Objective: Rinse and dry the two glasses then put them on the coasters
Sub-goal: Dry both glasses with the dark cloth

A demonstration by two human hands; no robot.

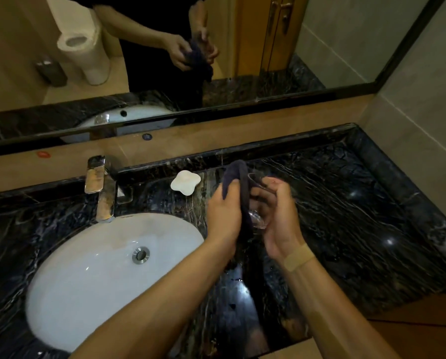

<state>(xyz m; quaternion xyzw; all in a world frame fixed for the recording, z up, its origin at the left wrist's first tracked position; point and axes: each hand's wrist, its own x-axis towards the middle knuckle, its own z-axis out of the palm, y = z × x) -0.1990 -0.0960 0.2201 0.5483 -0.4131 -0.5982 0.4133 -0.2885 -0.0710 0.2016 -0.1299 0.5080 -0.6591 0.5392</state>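
I hold a clear glass (258,216) above the dark marble counter (346,203), to the right of the sink. My right hand (278,218) curls round the glass from the right side. My left hand (223,216) grips a dark cloth (238,182) and presses it against the glass; the cloth hangs down between my hands. One white flower-shaped coaster (185,182) lies on the counter behind my left hand, with nothing on it. I see no second glass or second coaster.
A white oval sink (100,275) with a metal drain (140,255) fills the lower left. A chrome tap (100,187) stands behind it. A mirror (242,73) runs along the back wall, and a tiled wall (423,112) closes the right side.
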